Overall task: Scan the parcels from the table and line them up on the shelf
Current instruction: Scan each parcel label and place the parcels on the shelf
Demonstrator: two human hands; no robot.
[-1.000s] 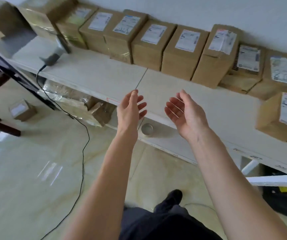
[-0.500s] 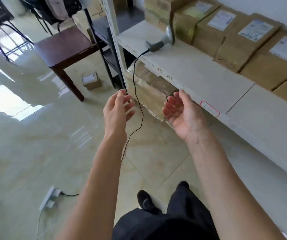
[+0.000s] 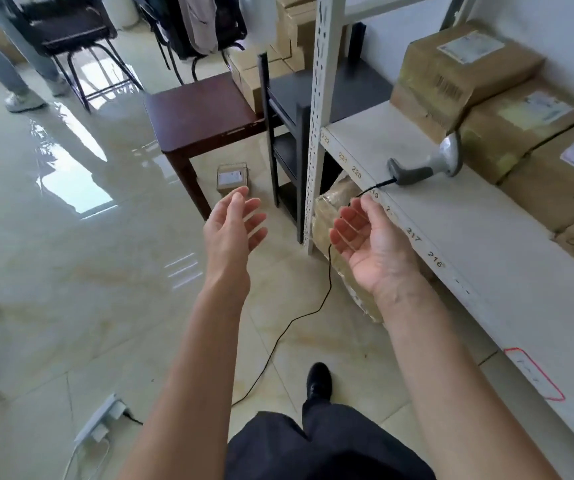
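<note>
**A:** Beside the shelf (image 3: 469,216), which step is the person working through?

**B:** I am judging it as the gap between parcels: both hands are carrying nothing, so the person is probably going for the next one. The left hand (image 3: 232,228) and the right hand (image 3: 370,245) are hovering over the floor, just off the shelf's front edge.

**A:** How are the fingers lying?

**B:** Loose and spread on both hands, palms turning toward each other, gripping nothing.

**A:** Where are the parcels sitting?

**B:** Several taped cardboard parcels (image 3: 465,71) are standing in a row at the back of the shelf, against the wall. One small labelled parcel (image 3: 232,177) is lying on the floor, at the foot of the dark wooden counter (image 3: 202,114) off the shelf's far end. The counter top is showing no parcel that I can make out.

**A:** And relative to the fingers?

**B:** The small parcel is showing just past the left fingertips (image 3: 240,194) in the view, yet it is lying lower and farther off, so they are apart. The shelf parcels are sitting well apart from the right hand.

**A:** What is the next move calling for?

**B:** Probably stepping along the shelf, stooping for the small parcel, then bringing it to the handheld scanner (image 3: 431,164), which is resting on the shelf in front of the row, its cable (image 3: 329,271) trailing down past the right fingers.
</note>
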